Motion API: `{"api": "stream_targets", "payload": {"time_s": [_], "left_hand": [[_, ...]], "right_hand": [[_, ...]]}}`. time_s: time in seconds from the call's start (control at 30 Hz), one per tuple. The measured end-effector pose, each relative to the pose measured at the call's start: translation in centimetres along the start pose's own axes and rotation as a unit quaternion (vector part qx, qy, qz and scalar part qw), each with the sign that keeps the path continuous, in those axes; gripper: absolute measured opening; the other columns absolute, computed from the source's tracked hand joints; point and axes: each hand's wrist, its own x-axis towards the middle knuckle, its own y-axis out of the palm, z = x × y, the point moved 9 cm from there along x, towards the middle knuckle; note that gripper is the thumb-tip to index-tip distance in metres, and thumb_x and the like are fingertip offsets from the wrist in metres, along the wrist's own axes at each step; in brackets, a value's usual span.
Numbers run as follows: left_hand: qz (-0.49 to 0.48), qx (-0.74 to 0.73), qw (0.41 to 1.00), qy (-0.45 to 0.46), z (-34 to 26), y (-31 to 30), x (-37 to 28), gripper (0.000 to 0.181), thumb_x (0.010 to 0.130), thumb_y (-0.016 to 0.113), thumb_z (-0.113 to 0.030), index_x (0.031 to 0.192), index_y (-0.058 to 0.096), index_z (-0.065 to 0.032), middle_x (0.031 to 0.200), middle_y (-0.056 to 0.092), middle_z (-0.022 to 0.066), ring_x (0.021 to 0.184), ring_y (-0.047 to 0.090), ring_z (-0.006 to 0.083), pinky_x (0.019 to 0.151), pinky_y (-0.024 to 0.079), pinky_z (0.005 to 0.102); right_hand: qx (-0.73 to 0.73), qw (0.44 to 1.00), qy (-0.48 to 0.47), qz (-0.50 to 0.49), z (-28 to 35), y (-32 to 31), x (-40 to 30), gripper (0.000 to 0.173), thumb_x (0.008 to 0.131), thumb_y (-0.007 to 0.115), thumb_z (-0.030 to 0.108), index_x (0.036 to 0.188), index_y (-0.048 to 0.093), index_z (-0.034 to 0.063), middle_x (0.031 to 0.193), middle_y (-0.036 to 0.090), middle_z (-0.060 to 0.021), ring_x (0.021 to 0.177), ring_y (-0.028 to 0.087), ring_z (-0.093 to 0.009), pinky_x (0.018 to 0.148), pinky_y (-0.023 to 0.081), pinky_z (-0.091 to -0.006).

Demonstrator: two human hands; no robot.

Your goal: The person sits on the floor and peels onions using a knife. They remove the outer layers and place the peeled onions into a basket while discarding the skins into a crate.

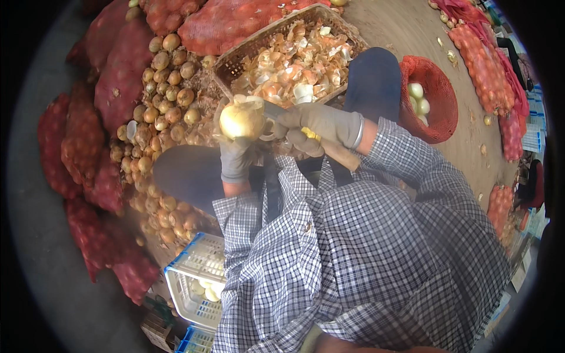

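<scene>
In the middle of the view my gloved left hand [237,156] holds up a large yellow onion [242,120], its dry skin loose around the top. My right hand [324,125], gloved as well, grips a knife by its wooden handle [340,154]. The knife blade [273,110] reaches left and touches or nearly touches the onion's right side; its tip is hidden. Just beyond both hands sits a plastic crate [282,28] heaped with onion skins [295,61].
Unpeeled onions [165,101] are piled on the left, beside red mesh sacks [123,75]. At right, a red mesh-lined container [435,119] holds peeled onions [416,91]. A white crate [194,311] with peeled onions stands at lower left. More sacks [483,66] lie far right.
</scene>
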Motion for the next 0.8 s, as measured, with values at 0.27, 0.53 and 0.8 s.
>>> {"api": "stream_targets", "payload": {"time_s": [0.27, 0.53, 0.8], "left_hand": [[0.032, -0.052, 0.998, 0.0, 0.7, 0.4, 0.0, 0.095, 0.076, 0.086, -0.05, 0.149, 0.039, -0.0127, 0.137, 0.053, 0.0127, 0.124, 0.056, 0.0323, 0.103, 0.05, 0.0497], [0.024, 0.351, 0.915, 0.196, -0.8, 0.2, 1.3, 0.09, 0.078, 0.086, -0.019, 0.149, 0.033, -0.0056, 0.137, 0.053, 0.0151, 0.121, 0.058, 0.0263, 0.1, 0.054, 0.0415], [0.022, -0.185, 0.979, -0.084, 3.6, 0.2, -0.3, 0.082, 0.084, 0.083, -0.034, 0.146, 0.04, -0.0027, 0.139, 0.055, 0.0154, 0.128, 0.055, 0.0367, 0.112, 0.043, 0.0582]], "right_hand": [[-0.055, 0.998, -0.013, -0.018, -1.2, -0.5, 0.3, 0.038, 0.102, 0.06, 0.04, 0.1, 0.061, 0.0019, 0.062, 0.054, 0.0025, 0.044, 0.05, -0.002, 0.036, 0.036, -0.017], [-0.003, 0.98, -0.024, 0.197, -1.7, 5.8, -2.6, 0.039, 0.102, 0.059, 0.037, 0.112, 0.059, -0.0001, 0.063, 0.049, 0.0029, 0.044, 0.044, -0.006, 0.036, 0.033, -0.0209], [0.06, 0.977, -0.167, -0.115, 3.5, -6.9, 1.5, 0.023, 0.1, 0.061, 0.025, 0.099, 0.065, 0.0032, 0.073, 0.066, -0.0031, 0.05, 0.057, -0.012, 0.044, 0.047, -0.0259]]}}
